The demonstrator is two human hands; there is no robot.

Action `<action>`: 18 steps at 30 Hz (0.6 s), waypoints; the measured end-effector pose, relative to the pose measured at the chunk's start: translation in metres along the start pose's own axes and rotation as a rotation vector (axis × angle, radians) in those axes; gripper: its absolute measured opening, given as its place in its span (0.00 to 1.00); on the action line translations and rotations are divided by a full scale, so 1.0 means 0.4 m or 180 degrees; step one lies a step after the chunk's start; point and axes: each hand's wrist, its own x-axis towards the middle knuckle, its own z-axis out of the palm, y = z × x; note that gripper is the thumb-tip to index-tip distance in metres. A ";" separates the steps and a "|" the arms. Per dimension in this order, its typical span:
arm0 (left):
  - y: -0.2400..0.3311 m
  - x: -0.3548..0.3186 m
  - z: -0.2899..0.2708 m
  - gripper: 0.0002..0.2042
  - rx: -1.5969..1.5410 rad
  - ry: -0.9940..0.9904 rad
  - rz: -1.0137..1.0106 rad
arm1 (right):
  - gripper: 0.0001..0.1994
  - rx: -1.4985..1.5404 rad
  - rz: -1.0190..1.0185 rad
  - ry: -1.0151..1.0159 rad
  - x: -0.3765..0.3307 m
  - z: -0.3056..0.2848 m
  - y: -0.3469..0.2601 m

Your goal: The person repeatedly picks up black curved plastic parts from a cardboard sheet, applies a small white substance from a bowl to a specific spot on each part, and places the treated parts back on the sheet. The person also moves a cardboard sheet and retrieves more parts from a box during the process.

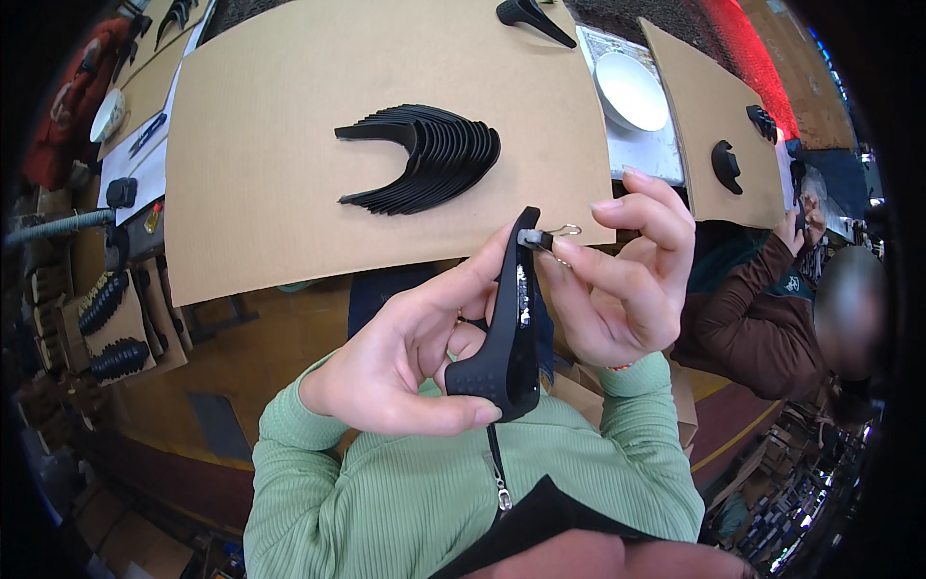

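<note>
My left hand [395, 357] is wrapped around a black curved part [506, 352] with a dotted, rounded lower end, held upright over my lap. A shiny patch runs down its narrow inner face. Between thumb and fingers, my right hand [622, 289] pinches a small binder clip [546, 241] with wire handles. A greyish-white pad [528, 235] sits in the clip's jaws and touches the part near its upper tip. Beyond my hands, a nested stack of similar black curved parts [444, 159] lies on a cardboard sheet [260, 193].
Another black part [535, 19] lies at the cardboard's far right corner. A white bowl [631, 92] stands beyond its right edge. To the right, a co-worker in a brown sleeve [743, 318] sits by another cardboard sheet [714, 125]. Black parts [104, 304] rest on a rack at the left.
</note>
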 end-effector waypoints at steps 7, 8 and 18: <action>-0.003 0.002 -0.001 0.48 -0.0036 0.0004 -0.0023 | 0.13 -0.0137 0.0112 0.0019 0.005 0.003 0.000; -0.004 0.002 -0.003 0.48 -0.0033 -0.0012 -0.0025 | 0.13 -0.0113 0.0076 0.0129 0.006 0.010 0.007; -0.006 -0.002 -0.003 0.48 -0.0116 0.0475 -0.0173 | 0.02 0.2501 0.2346 0.0400 -0.003 0.006 0.047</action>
